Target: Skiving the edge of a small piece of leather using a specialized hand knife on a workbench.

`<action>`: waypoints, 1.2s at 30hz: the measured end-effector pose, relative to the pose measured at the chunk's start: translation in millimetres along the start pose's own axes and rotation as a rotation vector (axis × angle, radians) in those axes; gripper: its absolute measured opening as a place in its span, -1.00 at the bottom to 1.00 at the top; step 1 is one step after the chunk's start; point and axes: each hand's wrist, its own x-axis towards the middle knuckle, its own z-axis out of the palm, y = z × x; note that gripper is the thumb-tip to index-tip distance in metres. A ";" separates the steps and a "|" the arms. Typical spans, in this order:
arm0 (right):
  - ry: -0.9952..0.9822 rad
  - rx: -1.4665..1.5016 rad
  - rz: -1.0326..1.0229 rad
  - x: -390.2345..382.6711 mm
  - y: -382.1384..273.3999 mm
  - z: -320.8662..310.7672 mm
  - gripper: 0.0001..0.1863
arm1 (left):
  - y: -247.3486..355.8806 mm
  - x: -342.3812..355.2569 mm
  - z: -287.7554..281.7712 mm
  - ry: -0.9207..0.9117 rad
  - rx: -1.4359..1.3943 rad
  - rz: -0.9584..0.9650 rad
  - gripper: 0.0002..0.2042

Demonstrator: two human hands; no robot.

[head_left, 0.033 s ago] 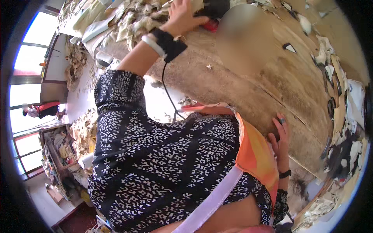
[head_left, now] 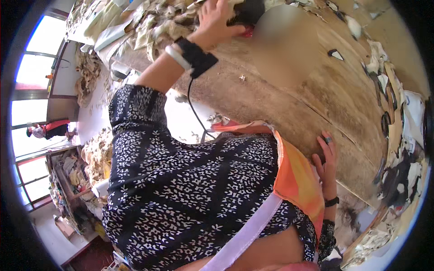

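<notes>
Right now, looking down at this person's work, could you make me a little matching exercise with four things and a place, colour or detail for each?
Things:
1. left hand
2. right hand
3. apron
4. white wristband

Descriptions:
A. orange and yellow
B. on the brown work surface, wearing a ring
C. next to the black wrist strap
D. at the picture's upper edge, near pale scraps

Right pairs: 1-D, 2-B, 3-A, 4-C.

Two grips (head_left: pixel 216 23) (head_left: pixel 329 158), one ring (head_left: pixel 328 140) and one apron (head_left: pixel 296 174) show.
</notes>
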 end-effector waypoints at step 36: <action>0.011 0.000 0.059 9.2 6.5 8.7 -0.44 | 37.7 -71.0 -7.0 -0.932 -0.509 0.124 -0.90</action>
